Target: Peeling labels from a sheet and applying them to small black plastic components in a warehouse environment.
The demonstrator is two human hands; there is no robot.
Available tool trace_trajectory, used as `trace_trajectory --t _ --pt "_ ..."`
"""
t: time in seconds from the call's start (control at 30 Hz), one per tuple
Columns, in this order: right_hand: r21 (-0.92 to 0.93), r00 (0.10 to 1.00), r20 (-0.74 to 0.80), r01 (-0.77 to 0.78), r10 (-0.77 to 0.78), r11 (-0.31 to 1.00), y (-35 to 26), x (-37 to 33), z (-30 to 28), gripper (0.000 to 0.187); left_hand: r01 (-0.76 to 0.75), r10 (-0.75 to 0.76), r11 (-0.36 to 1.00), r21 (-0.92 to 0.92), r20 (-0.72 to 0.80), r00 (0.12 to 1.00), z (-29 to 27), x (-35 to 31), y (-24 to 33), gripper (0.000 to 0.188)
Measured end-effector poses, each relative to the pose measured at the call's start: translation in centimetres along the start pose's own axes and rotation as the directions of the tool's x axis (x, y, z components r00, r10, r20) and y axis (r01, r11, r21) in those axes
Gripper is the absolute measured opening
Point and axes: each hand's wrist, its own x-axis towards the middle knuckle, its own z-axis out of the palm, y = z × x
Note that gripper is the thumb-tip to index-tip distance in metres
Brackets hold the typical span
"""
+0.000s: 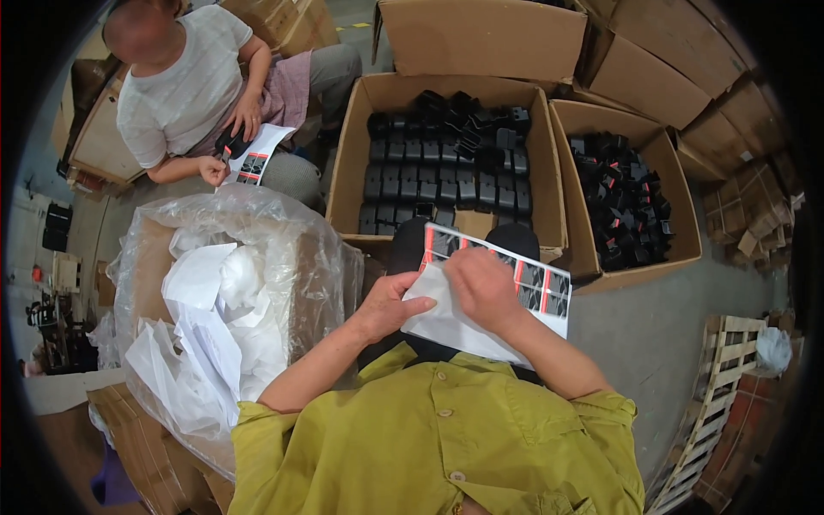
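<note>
A white sheet of red, grey and black stickers (543, 292) lies across my lap, its blank white part nearer to me. At its left edge, my left hand (388, 306) grips it between thumb and fingers. My right hand (482, 289) is over the middle of the sheet, its fingers bent and pressed together by the sticker row. Whatever those fingertips hold, if anything, is hidden beneath the hand. Just beyond my knees stands an open carton (345, 172) with rows of black plastic parts (433, 184).
Another carton (573, 193) at the right holds loose black parts with red marks. To my left is a plastic-lined box (322, 283) of white paper scraps (202, 296). A co-worker (184, 94) sits far left with a similar sheet. A wooden pallet (705, 412) stands right.
</note>
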Motion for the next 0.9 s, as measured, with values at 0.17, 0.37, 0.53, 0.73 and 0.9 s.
trace_trajectory --t 0.17,0.37,0.53,0.73,0.9 --pt "0.702 0.665 0.006 -0.535 0.746 0.470 3.9 -1.0 -4.7 0.019 0.151 -0.152 0.986 0.067 0.003 0.988 -1.1 0.8 -2.3 0.041" --pt "0.726 0.493 -0.097 -0.559 0.865 0.400 8.3 -9.2 -12.1 0.015 0.172 0.078 0.607 0.776 -0.273 0.959 -1.7 1.6 0.7 0.080" --pt "0.847 0.295 -0.038 -0.498 0.955 0.187 9.1 -17.5 -10.4 0.014 -0.325 0.374 0.113 0.939 0.263 0.889 1.0 6.1 1.9 0.083" --pt "0.957 0.302 0.160 -0.283 0.940 -0.072 6.5 -14.6 -7.0 0.013 -0.383 0.108 0.141 0.913 0.371 0.922 3.5 10.4 0.4 0.056" --pt "0.355 0.493 -0.355 -0.715 0.794 0.602 7.0 -13.3 -7.3 0.015 -0.274 0.083 0.149 0.950 0.264 0.961 1.7 9.2 0.7 0.041"
